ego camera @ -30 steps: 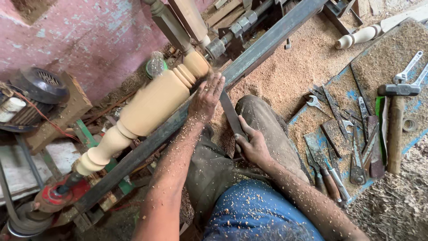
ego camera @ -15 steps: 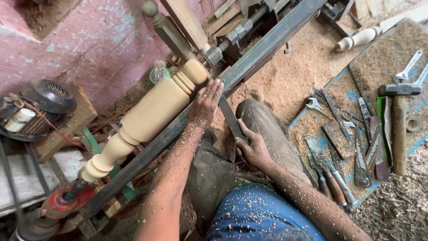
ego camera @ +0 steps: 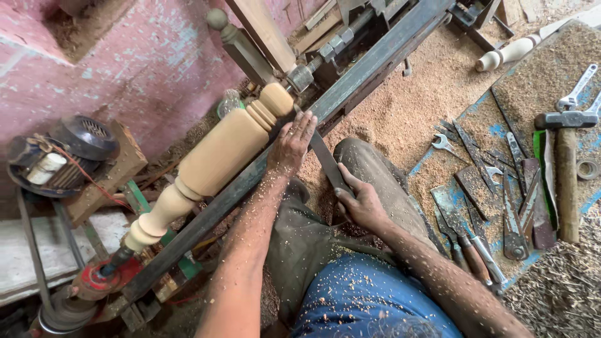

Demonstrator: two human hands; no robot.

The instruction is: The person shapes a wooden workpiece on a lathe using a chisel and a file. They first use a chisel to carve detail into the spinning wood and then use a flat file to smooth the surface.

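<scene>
Chisel point(ego camera: 325, 164) bridges your hands, left hand point(ego camera: 292, 143) pressing its blade flat on the lathe rail point(ego camera: 350, 87) beside the turned spindle point(ego camera: 219, 153), right hand point(ego camera: 361, 201) gripping the handle end; a loosened grip likely lets it catch and kick.

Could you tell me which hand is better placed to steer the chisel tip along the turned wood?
Probably the left hand: it lies over the chisel blade beside the turned wood. The right hand grips the handle end.

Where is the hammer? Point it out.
The hammer lies at the right edge of the head view, on the sawdust-covered tool mat, beside the chisels and below a wrench.
</scene>
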